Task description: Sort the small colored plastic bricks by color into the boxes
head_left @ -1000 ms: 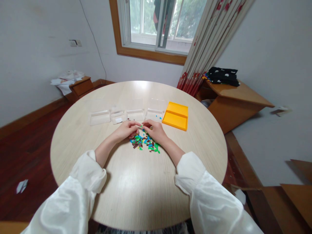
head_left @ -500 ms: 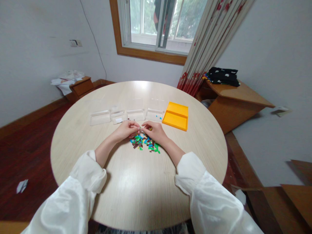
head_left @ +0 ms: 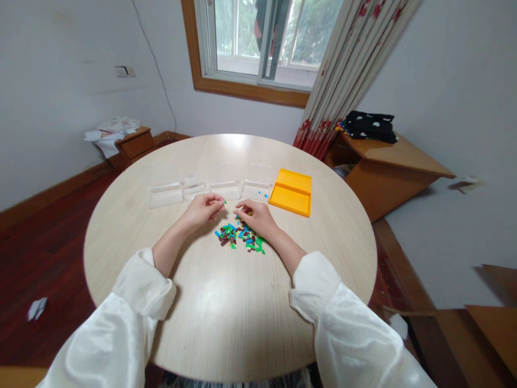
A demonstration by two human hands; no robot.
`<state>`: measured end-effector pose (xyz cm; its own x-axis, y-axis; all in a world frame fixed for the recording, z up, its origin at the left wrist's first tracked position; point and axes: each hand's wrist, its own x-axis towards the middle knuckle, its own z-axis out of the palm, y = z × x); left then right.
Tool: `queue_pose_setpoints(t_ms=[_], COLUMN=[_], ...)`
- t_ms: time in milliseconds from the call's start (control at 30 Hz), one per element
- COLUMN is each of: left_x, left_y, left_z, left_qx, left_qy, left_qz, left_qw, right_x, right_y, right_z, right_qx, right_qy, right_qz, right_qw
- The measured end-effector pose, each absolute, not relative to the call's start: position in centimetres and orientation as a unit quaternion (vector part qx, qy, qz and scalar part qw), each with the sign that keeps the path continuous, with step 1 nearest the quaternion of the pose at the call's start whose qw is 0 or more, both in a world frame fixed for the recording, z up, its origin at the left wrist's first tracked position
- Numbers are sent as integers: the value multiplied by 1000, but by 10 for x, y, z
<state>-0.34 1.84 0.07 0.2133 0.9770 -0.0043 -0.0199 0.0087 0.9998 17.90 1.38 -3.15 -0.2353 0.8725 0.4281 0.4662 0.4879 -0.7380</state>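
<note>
My left hand [head_left: 205, 209] is closed, pinching a small green building brick [head_left: 225, 202] between thumb and fingertips. It hovers above the table in front of the clear plastic boxes. My right hand [head_left: 255, 215] is just behind a loose pile of small bricks [head_left: 230, 235], with its thumb and index finger slightly apart and nothing visible between them. Blue, green, brown and a few yellow pieces make up the pile. Part of it is hidden beneath the right hand.
Several clear plastic boxes [head_left: 166, 195] stand open in a row on the round table [head_left: 234, 323]; one holds two small blue pieces [head_left: 265, 195]. To their right lies an open yellow case [head_left: 291, 200]. A wooden desk [head_left: 388, 161] with dark cloth stands beyond the right edge.
My two hands, fingertips together before, are now apart. The left has moved back and left with the green brick; the right has stayed almost in place.
</note>
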Motion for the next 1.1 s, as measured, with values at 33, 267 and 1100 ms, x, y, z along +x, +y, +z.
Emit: queue_pose_setpoints(t_ms=[33, 267, 1100], left_x=[-7, -40, -77], left_y=[21, 37, 49], left_z=[3, 18, 9], left_qx=[535, 383, 179], left_qy=[445, 508, 528], left_qz=[471, 699, 751], left_qw=[542, 328, 353], right_x=[179, 179, 178], right_y=[14, 15, 14], right_z=[-31, -32, -29], right_qx=[-449, -455, -468], right_qy=[-748, -743, -740], right_qz=[238, 235, 231], right_qw=[428, 431, 425])
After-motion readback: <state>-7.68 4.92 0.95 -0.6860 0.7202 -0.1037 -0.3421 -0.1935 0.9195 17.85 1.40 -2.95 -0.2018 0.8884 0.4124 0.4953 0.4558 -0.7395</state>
